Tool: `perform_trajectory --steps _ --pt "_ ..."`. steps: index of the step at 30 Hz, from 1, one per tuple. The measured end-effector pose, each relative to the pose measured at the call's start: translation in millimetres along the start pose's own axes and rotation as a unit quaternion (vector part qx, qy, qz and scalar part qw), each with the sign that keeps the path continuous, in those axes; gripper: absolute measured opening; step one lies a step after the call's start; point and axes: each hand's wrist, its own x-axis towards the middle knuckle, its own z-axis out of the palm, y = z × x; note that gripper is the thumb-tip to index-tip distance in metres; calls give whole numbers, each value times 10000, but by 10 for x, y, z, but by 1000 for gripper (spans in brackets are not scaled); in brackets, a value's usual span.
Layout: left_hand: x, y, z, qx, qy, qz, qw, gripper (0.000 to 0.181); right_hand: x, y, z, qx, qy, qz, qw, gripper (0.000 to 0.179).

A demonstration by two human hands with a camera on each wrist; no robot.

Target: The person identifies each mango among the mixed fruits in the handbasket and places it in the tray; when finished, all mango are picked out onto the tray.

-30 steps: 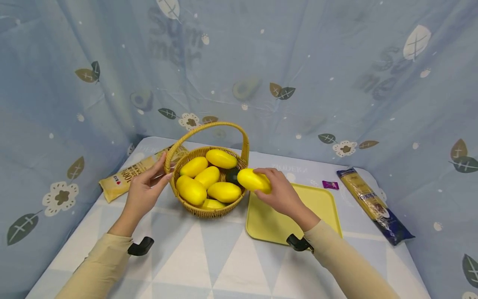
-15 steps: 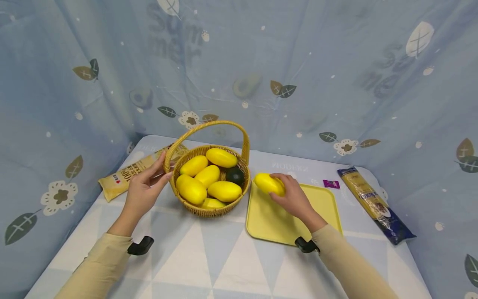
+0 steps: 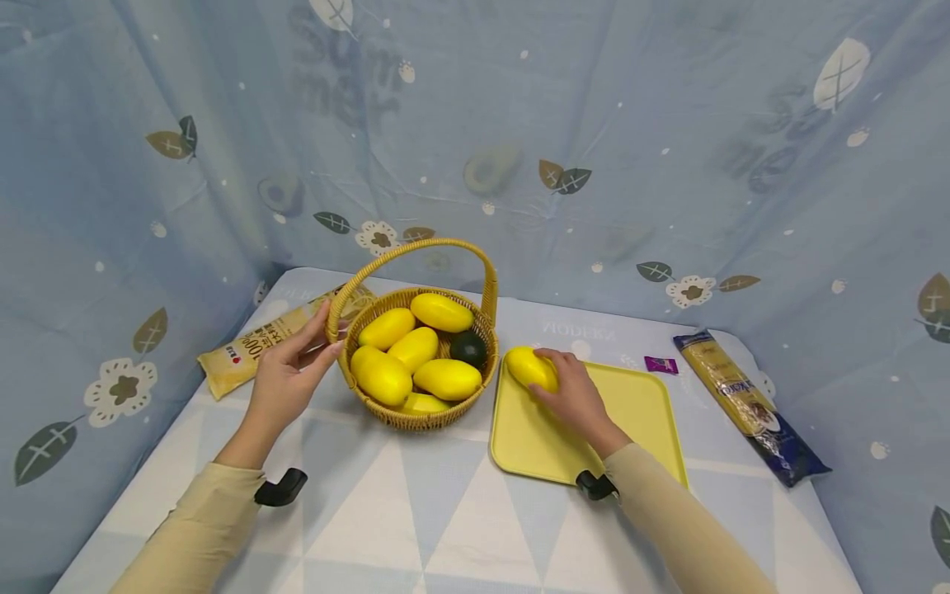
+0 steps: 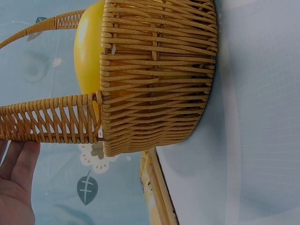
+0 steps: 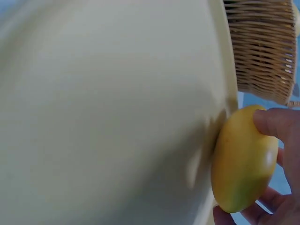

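My right hand (image 3: 577, 394) grips a yellow mango (image 3: 529, 368) at the far left corner of the yellow tray (image 3: 646, 417). In the right wrist view the mango (image 5: 243, 161) lies close over the tray's edge, thumb on one side and fingers on the other. A wicker basket (image 3: 419, 421) stands left of the tray, holding several more mangoes (image 3: 447, 379) and one dark green, rounded fruit (image 3: 468, 349). My left hand (image 3: 291, 384) holds the lower left part of the basket's arched handle (image 3: 416, 248); in the left wrist view fingers (image 4: 23, 164) touch the handle's edge.
Behind the left hand lies a gold food packet (image 3: 245, 355). A small purple wrapped piece (image 3: 660, 365) sits beyond the tray, and a long gold and blue packet (image 3: 750, 408) lies on the right. A blue patterned curtain (image 3: 475, 124) encloses the table (image 3: 416, 511).
My right hand has carried the mango from the basket's right rim rightward and down to the tray's far left corner. The left hand has stayed on the handle.
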Motion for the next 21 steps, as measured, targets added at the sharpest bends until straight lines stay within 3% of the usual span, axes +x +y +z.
perform_trajectory --steps 21 --pt "0 42 14 7 32 -13 10000 66 -26 -28 -3 -102 -101 73 9999 61"
